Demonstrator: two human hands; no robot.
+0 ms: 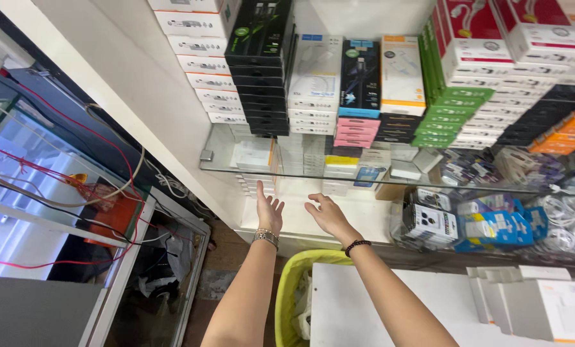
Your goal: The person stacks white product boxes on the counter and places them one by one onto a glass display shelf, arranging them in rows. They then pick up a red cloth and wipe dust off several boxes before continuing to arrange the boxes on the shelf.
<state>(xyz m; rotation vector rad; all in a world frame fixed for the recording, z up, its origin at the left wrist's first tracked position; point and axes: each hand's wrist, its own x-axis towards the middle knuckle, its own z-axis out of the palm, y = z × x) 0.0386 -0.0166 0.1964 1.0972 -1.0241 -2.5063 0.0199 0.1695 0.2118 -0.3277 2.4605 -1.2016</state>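
— Where are your hands right now?

— Both reach out under the glass shelf (236, 168). My left hand (269, 211) is open, fingers straight and pointing up toward the shelf's front edge, with nothing in it. My right hand (326, 214) is just beside it, palm turned down, fingers loosely spread, also holding nothing. The two are close but not touching.

— What is nearest to them?

— The white lower shelf (358, 215) beneath the glass shelf; my hands hover over its bare front part. At the back, under the glass shelf, sit stacks of small white boxes (255, 157). To the right, below the glass shelf, lie clear bags of boxed accessories (432, 225) and blue packs (496, 228).

— And on top of the glass shelf?

— Rows of packaged cables: a white box stack (200, 58) at the left, black boxes (261, 64) next to it, then pink ones (357, 132), green ones (454, 109) and orange ones (566, 135) toward the right.

— Anything closer to you?

— Below the glass shelf, near my forearms, a yellow-green bin (290, 289), and beside it a white table (377, 302) carrying white boxes (538, 302). I wear a metal watch (266, 238) on the left wrist and a dark bead bracelet (357, 245) on the right.
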